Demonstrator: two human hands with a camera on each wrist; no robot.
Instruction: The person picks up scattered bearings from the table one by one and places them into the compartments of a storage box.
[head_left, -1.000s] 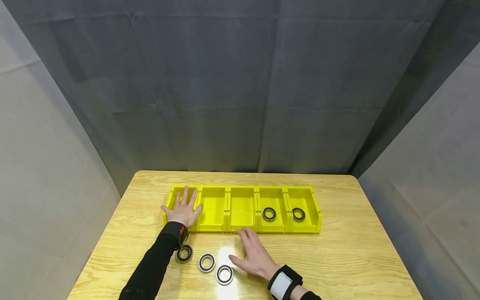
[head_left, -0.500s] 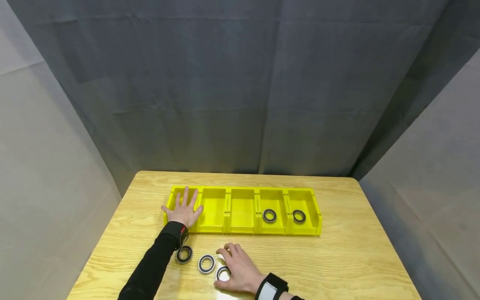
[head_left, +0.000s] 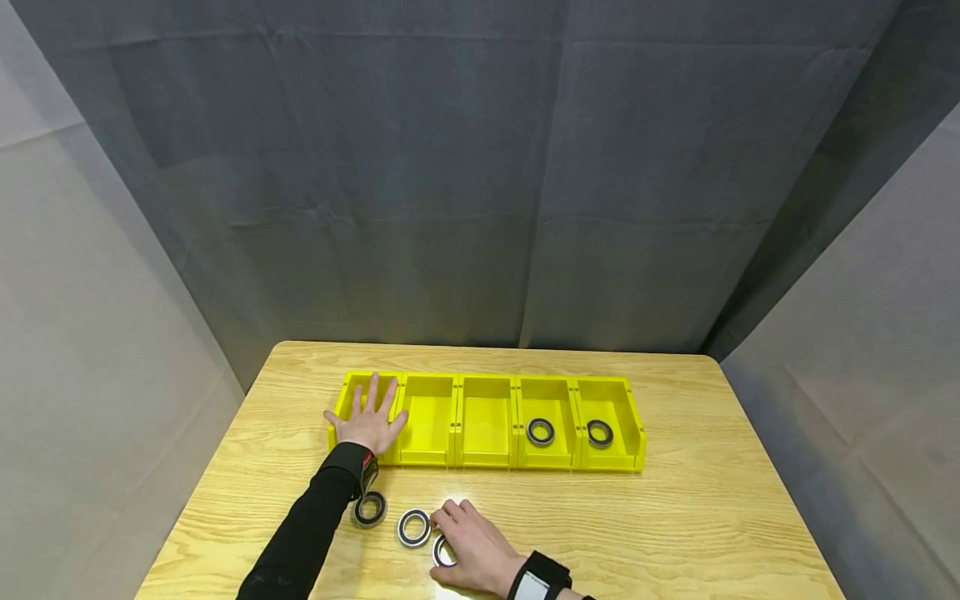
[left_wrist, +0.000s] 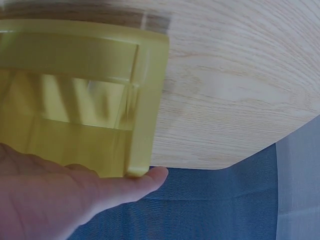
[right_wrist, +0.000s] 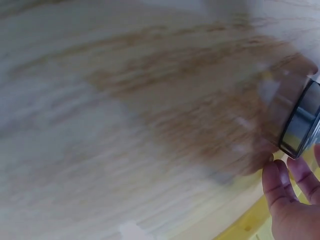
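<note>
Pale wood-grain table (head_left: 697, 508) | left hand (head_left: 366, 428) unclenched, spread on left end of far yellow five-compartment plastic tray (head_left: 486, 421) | right hand (head_left: 477, 551) grasping silver-and-black ring (head_left: 438, 552), near side, right of two matching rings (head_left: 402, 529)

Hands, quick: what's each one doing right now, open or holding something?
Left hand: open, fingers spread at the leftmost yellow bin.
Right hand: closed, fingers and thumb around a metal ring; how firmly cannot be told.
</note>
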